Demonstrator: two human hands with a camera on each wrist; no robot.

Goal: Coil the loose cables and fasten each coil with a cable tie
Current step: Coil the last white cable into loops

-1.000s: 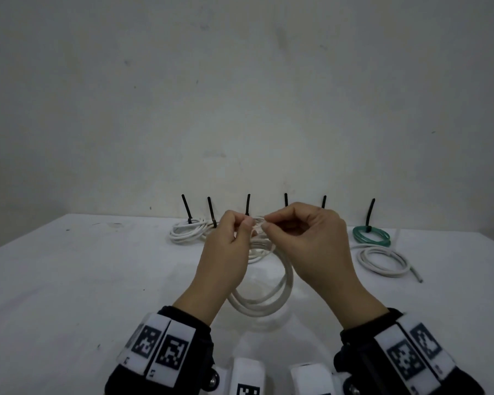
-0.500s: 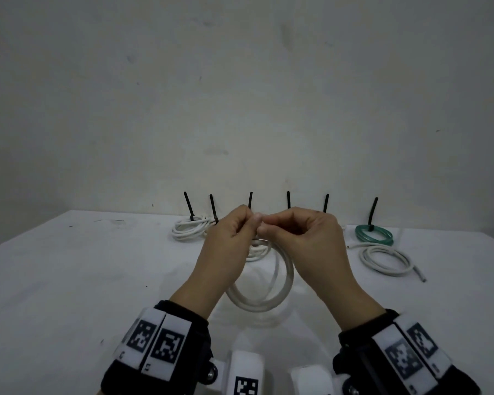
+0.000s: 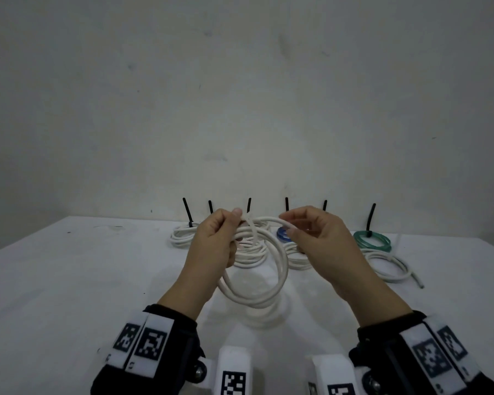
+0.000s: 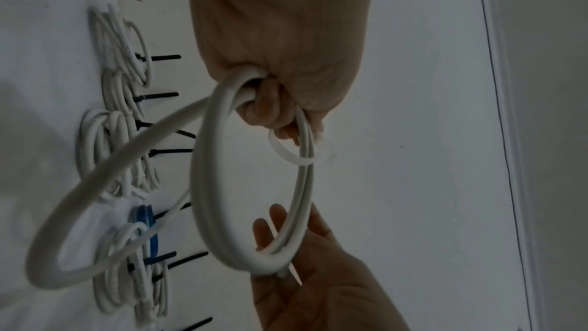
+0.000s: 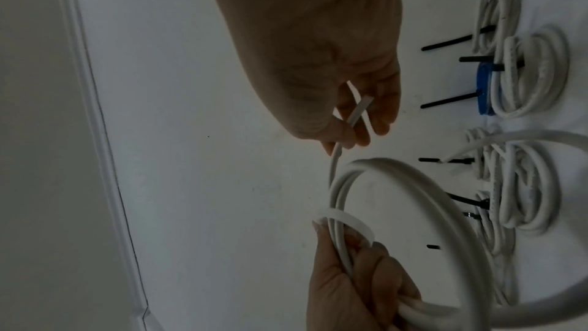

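Observation:
My left hand [image 3: 237, 223] grips the top of a white cable coil [image 3: 254, 297] and holds it above the table. Around the coil's strands, right at the left fingertips, sits a loose loop of white cable tie [image 3: 253, 230], also seen in the left wrist view [image 4: 286, 154] and the right wrist view [image 5: 350, 219]. A little to the right, my right hand [image 3: 287, 226] pinches a thin white strand [image 5: 337, 150] that runs down into the coil; its cut end pokes out past the fingers. In the left wrist view the coil [image 4: 206, 185] hangs from the left hand [image 4: 270, 110].
A row of coils fastened with upright black ties lies along the back of the white table [image 3: 69, 280]: white coils [image 3: 183, 235], a blue coil [image 3: 283, 233], a green coil [image 3: 372, 240]. An untied white coil [image 3: 388, 266] lies at the right. A wall stands close behind.
Both hands were pinched together at the top of the coil. The right hand has since moved right, away from the left, drawing a strand out, and the coil's loops have spread.

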